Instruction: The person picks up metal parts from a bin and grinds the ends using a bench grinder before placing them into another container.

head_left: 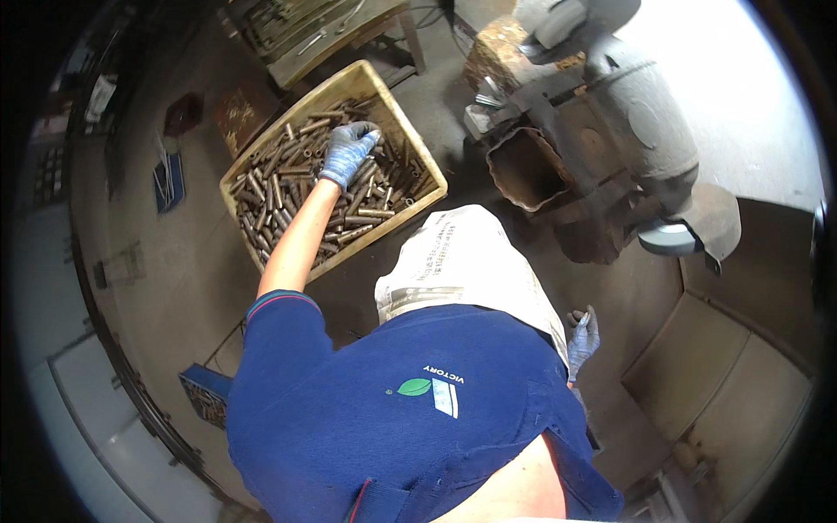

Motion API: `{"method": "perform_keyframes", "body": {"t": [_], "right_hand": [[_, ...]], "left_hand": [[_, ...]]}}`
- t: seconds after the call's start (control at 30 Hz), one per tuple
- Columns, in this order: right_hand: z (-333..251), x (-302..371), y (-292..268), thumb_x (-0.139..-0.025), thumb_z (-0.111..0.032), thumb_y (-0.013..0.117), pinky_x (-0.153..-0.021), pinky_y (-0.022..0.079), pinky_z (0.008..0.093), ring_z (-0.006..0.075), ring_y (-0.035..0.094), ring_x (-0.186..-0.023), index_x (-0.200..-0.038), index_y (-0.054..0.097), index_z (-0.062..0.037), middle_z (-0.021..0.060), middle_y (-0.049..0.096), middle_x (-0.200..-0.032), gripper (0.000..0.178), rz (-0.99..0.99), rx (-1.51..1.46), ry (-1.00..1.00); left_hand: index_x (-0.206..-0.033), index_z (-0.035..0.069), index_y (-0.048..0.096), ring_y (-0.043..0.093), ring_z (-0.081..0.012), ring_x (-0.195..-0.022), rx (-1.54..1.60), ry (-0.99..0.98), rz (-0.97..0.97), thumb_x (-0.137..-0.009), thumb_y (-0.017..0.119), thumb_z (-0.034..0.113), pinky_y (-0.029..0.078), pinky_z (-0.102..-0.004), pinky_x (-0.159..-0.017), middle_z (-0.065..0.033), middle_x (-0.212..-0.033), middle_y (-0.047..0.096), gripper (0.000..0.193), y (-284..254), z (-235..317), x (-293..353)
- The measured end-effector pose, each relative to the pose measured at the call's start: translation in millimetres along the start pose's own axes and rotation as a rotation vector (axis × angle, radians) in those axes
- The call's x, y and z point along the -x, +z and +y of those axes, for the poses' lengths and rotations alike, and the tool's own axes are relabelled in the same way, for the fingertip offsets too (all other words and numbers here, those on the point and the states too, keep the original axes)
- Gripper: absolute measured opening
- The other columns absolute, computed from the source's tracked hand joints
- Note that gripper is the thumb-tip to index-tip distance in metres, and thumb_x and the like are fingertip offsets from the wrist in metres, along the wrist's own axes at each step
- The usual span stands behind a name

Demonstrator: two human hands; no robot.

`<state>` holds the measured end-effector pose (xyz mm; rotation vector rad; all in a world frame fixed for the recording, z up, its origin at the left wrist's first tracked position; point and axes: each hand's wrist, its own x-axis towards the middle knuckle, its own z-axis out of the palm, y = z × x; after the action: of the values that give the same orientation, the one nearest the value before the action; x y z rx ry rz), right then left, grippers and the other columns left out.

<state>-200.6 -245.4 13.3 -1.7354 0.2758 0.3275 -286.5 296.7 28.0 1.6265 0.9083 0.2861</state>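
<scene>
My left hand (349, 153), in a blue-grey knit glove with dark fingers, reaches down onto a heap of short brown metal tubes (288, 185). Its fingers curl around tubes at the top of the heap; the fingertips and exactly what they grip are partly hidden. A worn yellowish plastic crate (427, 166) holds the tubes, which lie in all directions. My right hand (584, 338), gloved the same way, hangs beside the white printed apron (462, 261) at my right side. Its thumb and fingers are slightly bent and apart, with nothing visible between them.
A grey machine (641, 113) with a rusty, square-mouthed chute (527, 170) stands to the right of the crate. Beyond the crate is a bench (349, 35) with tools on it. A blue bin (205, 392) of small parts sits at left, and panels (697, 366) stand at right.
</scene>
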Motion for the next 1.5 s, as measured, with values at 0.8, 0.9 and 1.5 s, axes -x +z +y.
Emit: {"method": "perform_keyframes", "body": {"t": [0.8, 0.9, 1.5], "right_hand": [[19, -38, -3, -0.090, -0.013, 0.056, -0.078, 0.052, 0.0281, 0.0153, 0.059, -0.080, -0.113, 0.056, 0.0054, 0.0108, 0.058, -0.094, 0.029, -0.181, -0.074, 0.032], [26, -32, -4, -0.090, -0.013, 0.056, -0.077, 0.052, 0.0277, 0.0147, 0.058, -0.079, -0.113, 0.056, 0.0054, 0.0104, 0.058, -0.094, 0.029, -0.147, -0.102, 0.028], [-44, -8, 13, -0.087, -0.002, 0.056, -0.079, 0.052, 0.0281, 0.0165, 0.060, -0.085, -0.110, 0.057, 0.0079, 0.0131, 0.062, -0.098, 0.025, -0.083, 0.027, -0.207]], "left_hand": [[-0.087, 0.003, 0.069, 0.065, -0.0328, -0.087, -1.415, -0.013, -0.234, -0.072, 0.058, 0.009, 0.052, -0.0416, -0.071, -0.0197, -0.089, 0.065, 0.019, -7, -47, 11], [-0.086, 0.002, 0.068, 0.064, -0.0348, -0.087, -1.377, -0.059, -0.256, -0.068, 0.059, 0.010, 0.052, -0.0426, -0.071, -0.0213, -0.089, 0.065, 0.022, -6, -46, 10], [-0.095, -0.002, 0.064, 0.057, -0.0096, -0.054, 0.129, -0.137, -0.285, -0.081, 0.063, 0.013, 0.047, -0.0222, -0.049, -0.0029, -0.069, 0.062, 0.020, 33, 35, 22]]}}
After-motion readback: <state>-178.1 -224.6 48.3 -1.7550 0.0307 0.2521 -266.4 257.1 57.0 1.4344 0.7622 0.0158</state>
